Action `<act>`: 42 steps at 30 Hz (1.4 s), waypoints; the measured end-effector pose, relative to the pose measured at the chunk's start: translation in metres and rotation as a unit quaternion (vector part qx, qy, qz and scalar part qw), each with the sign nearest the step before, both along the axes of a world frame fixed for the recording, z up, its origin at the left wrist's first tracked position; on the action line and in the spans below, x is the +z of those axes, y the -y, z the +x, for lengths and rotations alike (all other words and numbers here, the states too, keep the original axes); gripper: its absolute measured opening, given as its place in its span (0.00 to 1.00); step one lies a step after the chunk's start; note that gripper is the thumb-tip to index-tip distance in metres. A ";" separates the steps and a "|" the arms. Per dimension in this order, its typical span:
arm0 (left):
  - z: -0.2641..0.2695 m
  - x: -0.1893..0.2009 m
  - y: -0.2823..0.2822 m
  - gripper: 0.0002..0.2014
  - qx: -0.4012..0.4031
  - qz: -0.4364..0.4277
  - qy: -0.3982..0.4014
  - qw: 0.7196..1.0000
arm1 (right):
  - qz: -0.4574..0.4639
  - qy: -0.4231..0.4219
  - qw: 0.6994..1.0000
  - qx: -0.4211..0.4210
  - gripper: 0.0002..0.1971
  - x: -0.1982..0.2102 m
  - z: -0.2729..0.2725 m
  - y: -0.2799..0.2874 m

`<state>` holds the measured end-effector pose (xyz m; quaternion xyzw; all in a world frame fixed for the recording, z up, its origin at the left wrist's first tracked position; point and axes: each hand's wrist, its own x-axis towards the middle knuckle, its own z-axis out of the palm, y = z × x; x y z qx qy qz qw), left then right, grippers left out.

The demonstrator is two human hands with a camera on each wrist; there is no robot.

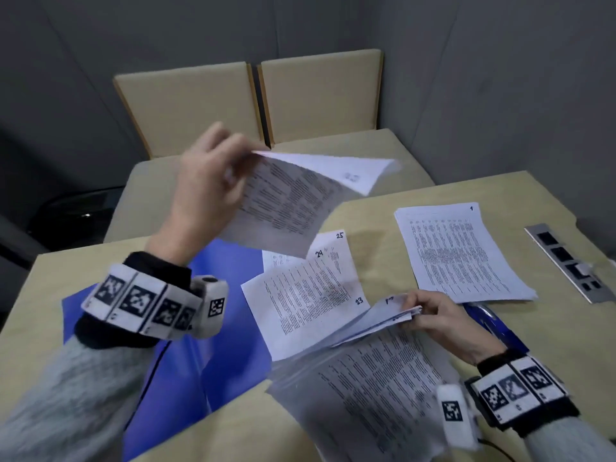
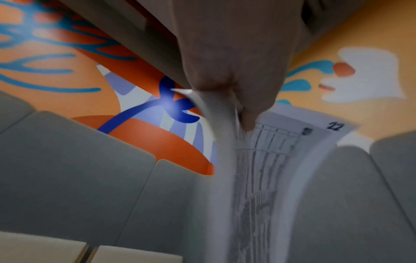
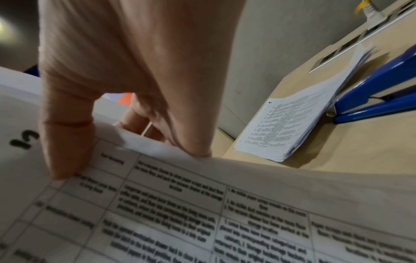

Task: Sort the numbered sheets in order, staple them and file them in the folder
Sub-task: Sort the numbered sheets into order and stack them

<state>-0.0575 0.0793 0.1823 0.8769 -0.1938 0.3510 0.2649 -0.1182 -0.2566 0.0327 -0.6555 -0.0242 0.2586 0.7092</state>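
Observation:
My left hand [image 1: 213, 181] is raised above the table and pinches sheet 22 [image 1: 300, 198] by its top edge; the number shows in the left wrist view on sheet 22 [image 2: 333, 127]. My right hand [image 1: 433, 315] grips the top corner of a bundle of printed sheets [image 1: 373, 388] near the front right, thumb [image 3: 65, 142] on top. Sheets 23 [image 1: 310, 301], 24 and 25 [image 1: 336, 248] lie fanned in the middle, partly on an open blue folder [image 1: 200, 355]. A stack topped by sheet 1 [image 1: 460, 251] lies at the right. A blue stapler [image 3: 373, 92] sits beside that stack.
A metal socket strip [image 1: 573, 265] is set into the table [image 1: 383, 215] at the far right. Two beige chairs [image 1: 253, 101] stand behind the table, against grey walls. A cable runs off the front right edge.

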 end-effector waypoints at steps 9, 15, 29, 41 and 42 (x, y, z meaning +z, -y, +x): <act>0.030 -0.091 -0.004 0.11 0.003 -0.102 -0.359 0.928 | 0.049 -0.019 0.998 0.016 0.10 0.012 -0.006 0.010; -0.007 -0.177 0.027 0.09 -0.055 -0.079 -0.503 0.859 | 0.060 -0.052 0.997 0.006 0.24 -0.006 0.006 0.006; -0.052 -0.215 0.068 0.14 -0.243 0.025 -0.439 0.865 | -0.120 0.001 0.988 -0.092 0.20 -0.049 0.000 -0.011; -0.037 -0.209 0.072 0.24 -0.063 -0.155 -0.707 0.687 | -0.101 -0.013 0.991 -0.084 0.07 -0.057 -0.009 0.015; -0.035 -0.213 0.071 0.22 -0.029 -0.134 -0.717 0.684 | -0.103 -0.014 0.991 -0.084 0.07 -0.057 -0.010 0.015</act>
